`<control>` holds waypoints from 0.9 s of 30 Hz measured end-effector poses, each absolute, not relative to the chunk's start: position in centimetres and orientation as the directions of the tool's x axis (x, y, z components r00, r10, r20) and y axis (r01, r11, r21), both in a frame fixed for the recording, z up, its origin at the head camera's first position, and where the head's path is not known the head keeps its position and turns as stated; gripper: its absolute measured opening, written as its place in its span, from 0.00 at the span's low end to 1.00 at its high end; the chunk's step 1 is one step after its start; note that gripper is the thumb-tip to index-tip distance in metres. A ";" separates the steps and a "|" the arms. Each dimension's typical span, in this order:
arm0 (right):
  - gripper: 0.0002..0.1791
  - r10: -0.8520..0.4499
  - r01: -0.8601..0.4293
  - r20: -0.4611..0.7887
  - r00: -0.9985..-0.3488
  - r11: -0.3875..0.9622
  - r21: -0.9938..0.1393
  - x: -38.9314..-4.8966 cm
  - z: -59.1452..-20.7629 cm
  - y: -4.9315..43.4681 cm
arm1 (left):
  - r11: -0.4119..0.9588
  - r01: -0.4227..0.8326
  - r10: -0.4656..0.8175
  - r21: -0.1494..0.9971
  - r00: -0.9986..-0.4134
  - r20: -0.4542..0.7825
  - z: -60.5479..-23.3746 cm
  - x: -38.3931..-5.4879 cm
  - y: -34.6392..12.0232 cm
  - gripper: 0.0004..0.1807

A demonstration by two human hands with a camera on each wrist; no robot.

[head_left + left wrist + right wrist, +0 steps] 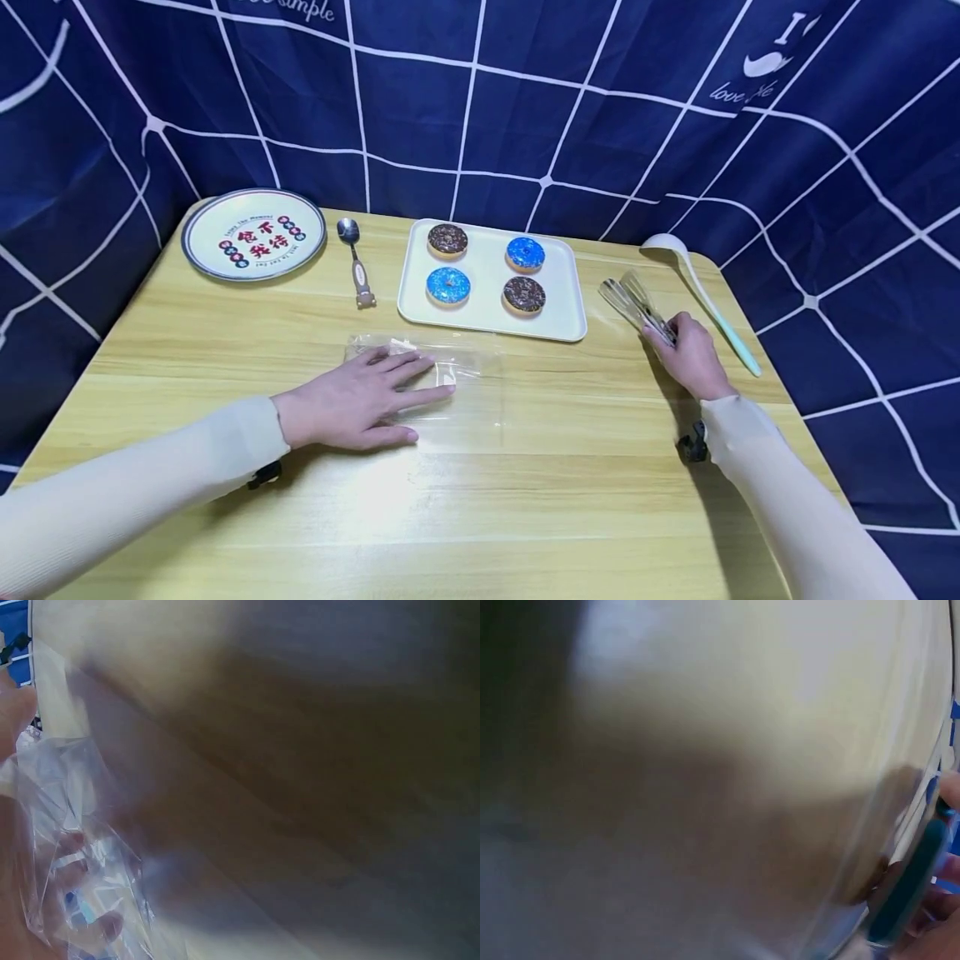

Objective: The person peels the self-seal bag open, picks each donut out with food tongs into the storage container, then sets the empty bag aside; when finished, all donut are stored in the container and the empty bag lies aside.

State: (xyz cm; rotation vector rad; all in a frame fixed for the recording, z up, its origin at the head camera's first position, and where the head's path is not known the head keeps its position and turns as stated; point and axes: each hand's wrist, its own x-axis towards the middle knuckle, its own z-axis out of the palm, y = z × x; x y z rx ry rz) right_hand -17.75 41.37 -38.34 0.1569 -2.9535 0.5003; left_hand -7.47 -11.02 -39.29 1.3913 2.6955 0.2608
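My left hand (360, 400) lies with fingers spread over a clear plastic bag (476, 375) on the table. In the left wrist view the crinkled plastic bag (67, 787) shows around the fingers at the left edge. My right hand (693, 354) grips a pair of metal tongs (630, 304) by the handle end, and their heads point away to the left. The right wrist view catches a dark teal part of the tongs (911, 881) against the fingers, blurred. Beyond the hands, a white tray (491, 321) carries chocolate donuts (447, 240) and blue donuts (448, 286).
A round plate (255, 233) with red lettering sits at the back left, beside a spoon (357, 262) with a grey-brown handle. At the right edge lies a white ladle (697, 287) with a mint handle. Dark blue gridded cloth (420, 100) surrounds the wooden table (525, 517).
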 end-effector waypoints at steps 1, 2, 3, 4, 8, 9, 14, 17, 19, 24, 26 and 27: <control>0.23 -0.081 -0.123 0.141 -0.987 0.940 -0.318 -17.8 -38.3 41.4 | 0.569 0.798 0.815 0.198 -0.580 -0.006 -39.4 -7.5 -11.1 0.35; 0.23 -0.081 -0.116 0.123 -0.989 0.942 -0.316 -17.9 -38.2 41.4 | 0.576 0.792 0.811 0.201 -0.585 -0.016 -39.4 -7.5 -11.2 0.35; 0.23 -0.081 -0.110 0.105 -0.991 0.943 -0.315 -18.0 -38.1 41.4 | 0.580 0.788 0.808 0.206 -0.589 -0.021 -39.4 -7.5 -11.3 0.35; 0.23 -0.082 -0.107 0.091 -0.992 0.944 -0.312 -18.0 -38.0 41.4 | 0.582 0.786 0.807 0.207 -0.590 -0.025 -39.5 -7.6 -11.3 0.35; 0.24 -0.088 -0.097 0.045 -0.995 0.949 -0.301 -18.2 -37.7 41.4 | 0.584 0.786 0.806 0.202 -0.591 -0.029 -39.6 -7.6 -11.5 0.35; 0.24 -0.091 -0.098 0.040 -0.995 0.949 -0.298 -18.2 -37.6 41.4 | 0.580 0.791 0.809 0.196 -0.588 -0.021 -39.7 -7.5 -11.5 0.35; 0.24 -0.096 -0.093 0.005 -0.995 0.952 -0.292 -18.0 -37.3 41.5 | 0.570 0.800 0.817 0.187 -0.577 -0.018 -39.8 -7.5 -11.5 0.34; 0.25 -0.094 -0.086 -0.012 -0.996 0.953 -0.290 -17.9 -37.1 41.6 | 0.572 0.799 0.816 0.187 -0.577 -0.032 -39.7 -7.6 -11.5 0.34; 0.25 -0.091 -0.081 -0.021 -0.996 0.954 -0.287 -17.8 -37.0 41.7 | 0.571 0.799 0.817 0.188 -0.575 -0.040 -39.7 -7.6 -11.4 0.35; 0.26 -0.086 -0.073 -0.034 -0.996 0.957 -0.282 -17.6 -36.7 41.7 | 0.572 0.799 0.817 0.188 -0.574 -0.047 -39.5 -7.6 -11.2 0.36; 0.25 -0.087 -0.073 -0.039 -0.995 0.957 -0.281 -17.5 -36.6 41.7 | 0.569 0.801 0.819 0.187 -0.572 -0.042 -39.6 -7.5 -11.1 0.36; 0.25 -0.087 -0.072 -0.043 -0.995 0.958 -0.279 -17.4 -36.5 41.7 | 0.570 0.801 0.819 0.184 -0.572 -0.046 -39.5 -7.5 -11.1 0.36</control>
